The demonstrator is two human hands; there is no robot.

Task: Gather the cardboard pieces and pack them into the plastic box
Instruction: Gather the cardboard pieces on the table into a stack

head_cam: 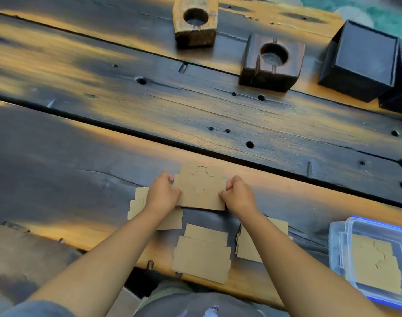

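Note:
A stack of brown cardboard pieces [200, 187] with a cut circular pattern is held between both hands just above the table. My left hand [162, 193] grips its left edge and my right hand [237, 194] grips its right edge. More cardboard lies flat on the table: one pile [137, 205] under my left wrist, one pile [202, 255] near the front edge, and another [248, 248] partly hidden by my right forearm. The clear plastic box [339, 245] with blue trim stands at the lower right and holds cardboard pieces [376, 266].
The table is dark, weathered wooden planks [149, 106] with gaps and holes. Two wooden blocks with round recesses [195, 21] [272, 61] stand at the back. Two black boxes [358, 62] sit at the back right. The table's front edge runs just before my lap.

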